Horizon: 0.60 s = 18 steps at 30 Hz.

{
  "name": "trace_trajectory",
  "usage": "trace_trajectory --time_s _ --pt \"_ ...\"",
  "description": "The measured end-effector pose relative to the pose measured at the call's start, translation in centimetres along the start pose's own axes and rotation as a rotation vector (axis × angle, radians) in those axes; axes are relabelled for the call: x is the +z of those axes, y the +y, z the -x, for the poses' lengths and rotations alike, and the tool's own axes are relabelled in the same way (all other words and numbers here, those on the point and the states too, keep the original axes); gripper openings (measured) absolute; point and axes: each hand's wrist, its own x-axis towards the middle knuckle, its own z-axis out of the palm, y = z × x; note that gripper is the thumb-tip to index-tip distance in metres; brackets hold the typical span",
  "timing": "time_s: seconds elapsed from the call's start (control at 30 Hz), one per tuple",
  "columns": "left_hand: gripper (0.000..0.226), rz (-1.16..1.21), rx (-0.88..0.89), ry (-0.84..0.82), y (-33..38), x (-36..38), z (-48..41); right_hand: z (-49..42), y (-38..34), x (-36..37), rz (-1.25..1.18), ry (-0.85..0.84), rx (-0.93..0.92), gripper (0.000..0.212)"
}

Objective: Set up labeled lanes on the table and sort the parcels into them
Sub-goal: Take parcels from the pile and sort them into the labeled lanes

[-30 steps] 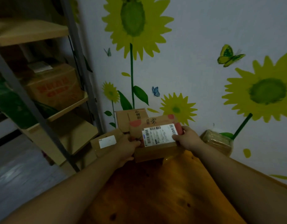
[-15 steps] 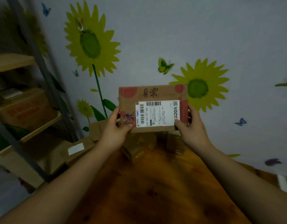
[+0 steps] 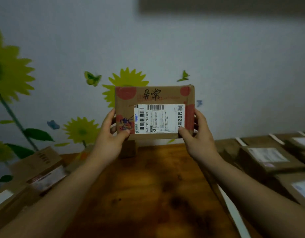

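A flat cardboard parcel [image 3: 154,97] with red spots, handwritten black characters and a white shipping label is held upright in the air above the wooden table [image 3: 148,186]. My left hand [image 3: 110,140] grips its lower left corner and my right hand [image 3: 198,136] grips its lower right corner. Its label faces me. Several parcels with white labels [image 3: 266,157] lie flat at the right of the table. A white strip [image 3: 232,208] runs along the table to the right of my right forearm.
More cardboard boxes [image 3: 40,162] are piled at the left end of the table. A small brown box [image 3: 128,148] stands at the back by the wall, which carries sunflower and butterfly stickers [image 3: 126,79].
Both hands lifted the parcel from the pile at the left and brought it upright in front of me. My view swung right, away from the shelf, so the parcels at the right came into sight.
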Motion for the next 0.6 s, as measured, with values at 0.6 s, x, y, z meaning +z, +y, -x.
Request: trace_trajectory --time_s 0.6 --pt "0.062 0.238 0.106 -0.710 13.4 38.9 19.7 23.0 1.0 -42.6 0.419 0.593 0.250 0.060"
